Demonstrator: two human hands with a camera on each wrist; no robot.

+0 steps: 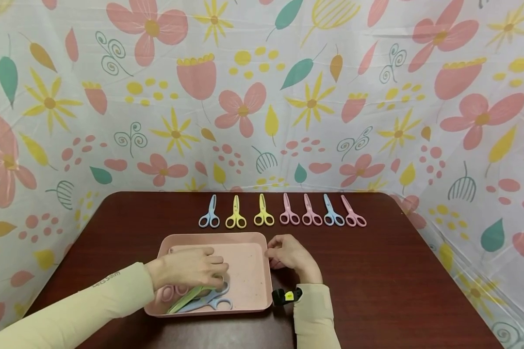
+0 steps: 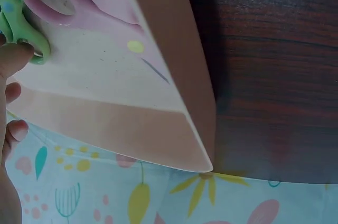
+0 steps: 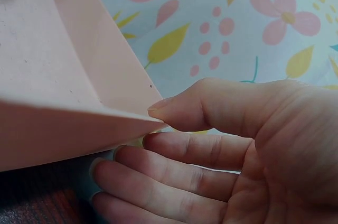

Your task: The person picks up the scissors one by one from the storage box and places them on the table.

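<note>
A pink tray [image 1: 249, 271] lies near the front of the table with scissors in its left part. Over them is my left hand [image 1: 188, 266], pinching the green scissors [image 1: 192, 296]; the left wrist view shows the thumb on their green handle [image 2: 18, 20], with the other fingers partly cut off. Blue scissors [image 1: 201, 304] lie beside the green ones, and pink scissors [image 2: 87, 15] rest close to the tray's wall. At the tray's right side my right hand [image 1: 293, 254] grips the rim near the far corner, thumb on top and fingers outside.
Behind the tray stands a row of several scissors, points away: blue scissors [image 1: 209, 213], yellow scissors [image 1: 236, 213], pink scissors [image 1: 289, 211] and more to the right. The dark wooden table [image 1: 397, 281] ends at a flowered cloth [image 1: 262, 97] behind.
</note>
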